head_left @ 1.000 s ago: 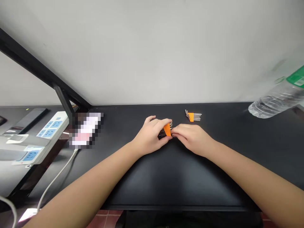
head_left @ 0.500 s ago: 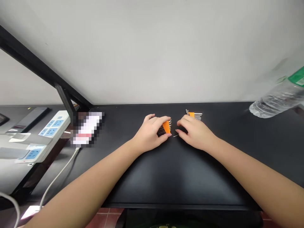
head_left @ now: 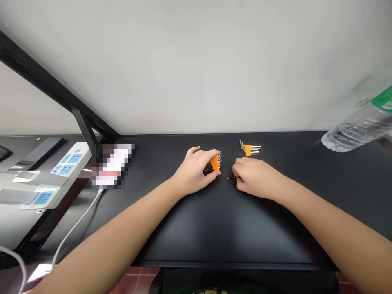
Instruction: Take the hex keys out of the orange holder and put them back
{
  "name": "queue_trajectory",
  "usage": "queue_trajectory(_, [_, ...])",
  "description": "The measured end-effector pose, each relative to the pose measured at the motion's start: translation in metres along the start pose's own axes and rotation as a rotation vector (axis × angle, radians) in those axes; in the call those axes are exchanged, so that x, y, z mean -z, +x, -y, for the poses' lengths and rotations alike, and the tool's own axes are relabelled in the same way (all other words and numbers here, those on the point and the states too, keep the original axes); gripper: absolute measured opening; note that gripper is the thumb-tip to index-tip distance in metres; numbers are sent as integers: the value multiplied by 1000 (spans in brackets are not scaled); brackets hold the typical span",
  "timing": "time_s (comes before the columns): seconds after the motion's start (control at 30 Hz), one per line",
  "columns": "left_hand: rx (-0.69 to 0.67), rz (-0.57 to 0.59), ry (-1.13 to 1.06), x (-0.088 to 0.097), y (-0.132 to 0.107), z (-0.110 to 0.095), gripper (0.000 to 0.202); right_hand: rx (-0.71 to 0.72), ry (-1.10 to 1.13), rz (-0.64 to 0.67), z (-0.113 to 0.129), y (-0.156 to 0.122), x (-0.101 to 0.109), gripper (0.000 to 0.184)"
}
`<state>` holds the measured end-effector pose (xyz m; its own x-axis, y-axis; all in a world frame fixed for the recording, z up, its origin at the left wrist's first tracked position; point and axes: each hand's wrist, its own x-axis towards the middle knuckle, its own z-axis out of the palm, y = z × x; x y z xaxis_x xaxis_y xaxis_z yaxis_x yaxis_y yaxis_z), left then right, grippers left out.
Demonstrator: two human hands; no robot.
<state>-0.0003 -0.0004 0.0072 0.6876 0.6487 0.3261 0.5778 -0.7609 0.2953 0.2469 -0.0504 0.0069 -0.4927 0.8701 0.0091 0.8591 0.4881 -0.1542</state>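
Note:
My left hand grips an orange hex key holder between thumb and fingers, with several metal keys through it. My right hand is closed on a thin metal hex key, whose straight end points left toward the held set. Its other end is hidden in my fingers. Just behind my right hand, a second orange holder lies on the black table with several hex keys in it, their long ends pointing right.
A clear plastic bottle with a green label stands at the right. On the left are a blurred-out phone with a white cable, a white power strip with plugs, and a black frame. The table's front edge runs below my arms.
My right hand has moved slightly right and toward me, and its fingers have curled in around the thin hex key. The second holder is now uncovered. My left hand stays put.

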Motion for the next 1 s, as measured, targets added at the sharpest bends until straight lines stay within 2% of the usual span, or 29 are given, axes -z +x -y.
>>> queue_trajectory(0.17, [8, -10, 13, 1, 1, 1, 55, -4, 71, -64, -1, 0, 0, 12])
queue_trajectory(0.3, [2, -17, 12, 2, 0, 0, 55, 30, 180, -230, -3, -1, -3, 11])
queue_trajectory(0.43, [-18, -19, 6, 2, 0, -2, 55, 103, 153, -346, -5, -1, -8, 15])
queue_trajectory(0.57, [-25, -21, -3, 2, 0, -4, 54, 150, 55, -341, -5, -1, -9, 22])
queue_trajectory(0.8, [-21, -16, 1, 1, 0, -2, 55, 183, -61, -321, -3, -4, -6, 24])
queue_trajectory(1.0, [-29, -18, 2, 1, 0, -3, 54, 164, -84, -320, -2, -6, -5, 25])
